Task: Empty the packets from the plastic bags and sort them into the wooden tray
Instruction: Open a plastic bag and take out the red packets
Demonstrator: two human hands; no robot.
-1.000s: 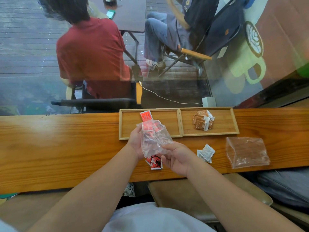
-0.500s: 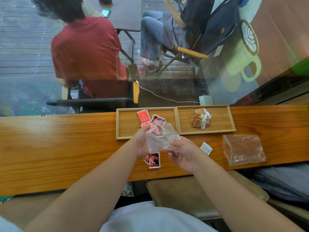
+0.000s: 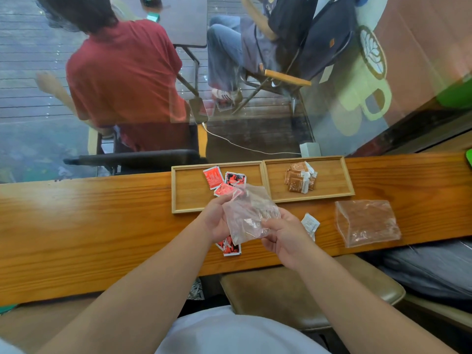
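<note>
Packets in red wrappers (image 3: pixel 223 180) lie in the left compartment of the wooden tray (image 3: pixel 178 190), three of them bunched near its middle, one overlapping the next. Just nearer the person than that compartment, a crumpled clear plastic bag (image 3: pixel 249 213) hangs above the surface, its upper edge reaching over the tray's near rim. The left hand (image 3: pixel 215 221) pinches the bag's left side, its grip closed on the plastic, and the right hand (image 3: pixel 286 235) holds the bag's lower right corner with curled fingers. Whether anything is left inside the bag I cannot tell. Below the bag, partly hidden by it and by the left hand, more red packets (image 3: pixel 229 247) lie on the wooden surface (image 3: pixel 89 226), well short of the tray. Brown packets with white ends (image 3: pixel 301 180) are heaped in the tray's right compartment. Nearer than that compartment, just beside the right hand, small white packets (image 3: pixel 310 223) lie on the surface. Further right of the tray's near corner a second clear plastic bag (image 3: pixel 366 222) lies flat on the surface. Beyond the tray's far rim is a window, and through it a person in a red shirt (image 3: pixel 122 77) sits with their back turned.
</note>
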